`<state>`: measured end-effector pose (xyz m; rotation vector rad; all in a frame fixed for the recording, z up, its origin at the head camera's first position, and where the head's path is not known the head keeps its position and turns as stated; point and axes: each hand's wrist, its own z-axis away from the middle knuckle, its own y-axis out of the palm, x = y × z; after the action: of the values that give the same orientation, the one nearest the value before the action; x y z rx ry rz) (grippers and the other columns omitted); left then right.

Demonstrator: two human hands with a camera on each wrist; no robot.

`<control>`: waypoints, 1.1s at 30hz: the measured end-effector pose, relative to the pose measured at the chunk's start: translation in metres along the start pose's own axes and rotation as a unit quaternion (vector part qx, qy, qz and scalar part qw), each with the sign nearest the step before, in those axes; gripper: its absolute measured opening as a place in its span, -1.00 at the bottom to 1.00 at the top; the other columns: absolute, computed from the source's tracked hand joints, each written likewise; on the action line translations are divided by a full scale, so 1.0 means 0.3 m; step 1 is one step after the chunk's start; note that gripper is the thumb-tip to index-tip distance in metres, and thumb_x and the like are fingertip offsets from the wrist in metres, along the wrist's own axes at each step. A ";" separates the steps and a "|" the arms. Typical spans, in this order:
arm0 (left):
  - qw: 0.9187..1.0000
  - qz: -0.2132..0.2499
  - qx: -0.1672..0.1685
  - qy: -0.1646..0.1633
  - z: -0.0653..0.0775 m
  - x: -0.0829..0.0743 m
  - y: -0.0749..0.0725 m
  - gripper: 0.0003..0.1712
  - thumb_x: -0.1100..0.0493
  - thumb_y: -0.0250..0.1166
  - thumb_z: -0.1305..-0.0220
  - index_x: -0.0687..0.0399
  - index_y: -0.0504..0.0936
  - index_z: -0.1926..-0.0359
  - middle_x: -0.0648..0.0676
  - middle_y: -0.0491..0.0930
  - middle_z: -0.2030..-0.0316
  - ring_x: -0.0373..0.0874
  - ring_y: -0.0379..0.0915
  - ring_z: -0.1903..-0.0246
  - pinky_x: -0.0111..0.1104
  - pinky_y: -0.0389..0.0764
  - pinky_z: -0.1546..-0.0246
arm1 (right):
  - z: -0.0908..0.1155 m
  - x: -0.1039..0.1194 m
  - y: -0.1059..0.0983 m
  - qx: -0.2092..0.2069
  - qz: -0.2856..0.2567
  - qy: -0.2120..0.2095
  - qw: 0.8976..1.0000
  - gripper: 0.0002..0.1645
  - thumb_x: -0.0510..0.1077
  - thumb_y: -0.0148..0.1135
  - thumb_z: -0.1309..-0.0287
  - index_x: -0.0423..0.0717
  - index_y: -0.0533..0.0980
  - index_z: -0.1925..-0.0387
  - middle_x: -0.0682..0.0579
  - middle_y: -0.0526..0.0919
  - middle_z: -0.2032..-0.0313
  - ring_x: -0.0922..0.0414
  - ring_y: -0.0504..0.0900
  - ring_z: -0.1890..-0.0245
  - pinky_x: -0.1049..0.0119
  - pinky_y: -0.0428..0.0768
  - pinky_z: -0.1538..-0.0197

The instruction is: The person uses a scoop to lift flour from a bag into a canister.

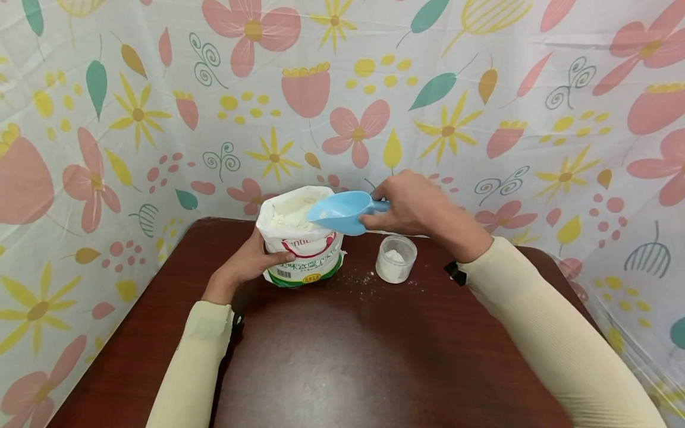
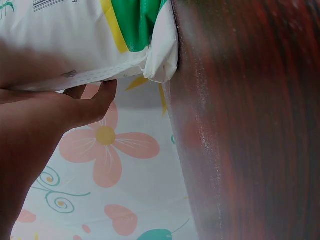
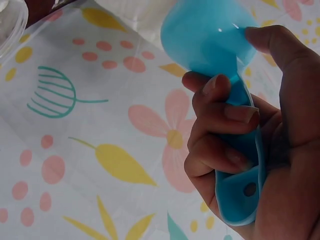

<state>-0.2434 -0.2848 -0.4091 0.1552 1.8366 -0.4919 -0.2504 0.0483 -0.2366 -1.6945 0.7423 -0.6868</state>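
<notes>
An open white flour bag [image 1: 313, 244] with red print and a green lower band stands at the back of the table, white powder showing at its mouth. My left hand [image 1: 248, 260] grips its left side, thumb across the front; the left wrist view shows curled fingers [image 2: 103, 100] against the bag. With my right hand [image 1: 414, 205] I hold a light blue scoop [image 1: 345, 213], its front edge over the bag's mouth and some powder inside. Fingers wrap its handle [image 3: 240, 200] in the right wrist view. A clear round jar [image 1: 396, 261] with white powder stands right of the bag.
The dark reddish-brown table [image 1: 321, 356] has spilled powder [image 1: 360, 279] between the bag and the jar. A flower-patterned curtain [image 1: 374, 77] hangs close behind the table and along its sides.
</notes>
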 end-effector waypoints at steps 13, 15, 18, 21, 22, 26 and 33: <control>1.000 -0.017 -0.006 -0.001 -0.018 0.075 -0.016 0.29 0.28 0.58 -0.23 -0.56 -0.12 -0.62 -0.04 0.41 -0.38 0.03 0.43 -0.33 0.19 0.42 -0.37 | -0.034 0.047 0.005 0.026 0.039 0.025 0.999 -0.47 0.20 0.37 -0.08 0.07 0.33 0.75 0.17 0.18 0.70 0.11 0.31 0.59 0.22 0.22 0.53; 1.000 -0.018 -0.004 0.000 -0.019 0.076 -0.015 0.30 0.27 0.58 -0.23 -0.57 -0.13 -0.62 -0.04 0.41 -0.38 0.03 0.44 -0.33 0.18 0.43 -0.37 | -0.038 0.056 0.005 0.037 0.046 0.037 0.998 -0.47 0.21 0.36 -0.08 0.07 0.33 0.74 0.16 0.19 0.69 0.10 0.32 0.58 0.20 0.23 0.53; 1.000 -0.017 -0.003 0.001 -0.020 0.075 -0.012 0.30 0.28 0.58 -0.23 -0.57 -0.14 -0.62 -0.04 0.41 -0.39 0.03 0.44 -0.33 0.18 0.43 -0.37 | -0.046 0.064 0.011 0.046 0.058 0.052 0.996 -0.49 0.20 0.35 -0.06 0.06 0.34 0.73 0.14 0.21 0.68 0.09 0.33 0.58 0.16 0.24 0.52; 1.000 -0.017 -0.005 0.000 -0.021 0.076 -0.010 0.30 0.28 0.58 -0.23 -0.54 -0.14 -0.63 -0.02 0.40 -0.40 0.05 0.44 -0.33 0.20 0.42 -0.37 | -0.052 0.070 0.019 0.049 0.070 0.061 0.994 -0.52 0.20 0.33 -0.03 0.05 0.35 0.72 0.13 0.26 0.68 0.06 0.37 0.57 0.09 0.28 0.47; 1.000 -0.017 -0.006 -0.001 -0.022 0.077 -0.010 0.30 0.28 0.57 -0.23 -0.51 -0.14 -0.63 0.00 0.40 -0.40 0.06 0.43 -0.33 0.21 0.41 -0.38 | -0.053 0.071 0.022 0.049 0.073 0.062 0.994 -0.53 0.19 0.32 -0.02 0.05 0.35 0.72 0.12 0.28 0.68 0.05 0.38 0.58 0.08 0.29 0.46; 1.000 -0.010 -0.010 -0.006 -0.021 0.074 -0.010 0.32 0.29 0.58 -0.22 -0.46 -0.16 -0.65 0.02 0.37 -0.42 0.10 0.40 -0.35 0.25 0.36 -0.40 | -0.057 0.079 0.026 0.050 0.075 0.055 0.994 -0.55 0.16 0.31 0.01 0.05 0.34 0.72 0.12 0.30 0.68 0.05 0.39 0.58 0.08 0.30 0.46; 1.000 -0.018 -0.009 0.005 -0.014 0.073 -0.014 0.33 0.32 0.57 -0.22 -0.50 -0.16 -0.64 -0.01 0.36 -0.42 0.06 0.40 -0.36 0.22 0.39 -0.38 | -0.066 0.102 0.026 0.069 0.068 0.048 0.994 -0.59 0.09 0.30 -0.02 0.02 0.34 0.69 0.14 0.21 0.67 0.12 0.26 0.60 0.22 0.23 0.54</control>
<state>-0.2557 -0.2900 -0.4273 0.1130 1.8553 -0.5002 -0.2469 0.0111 -0.2378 -1.4790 0.8488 -0.7114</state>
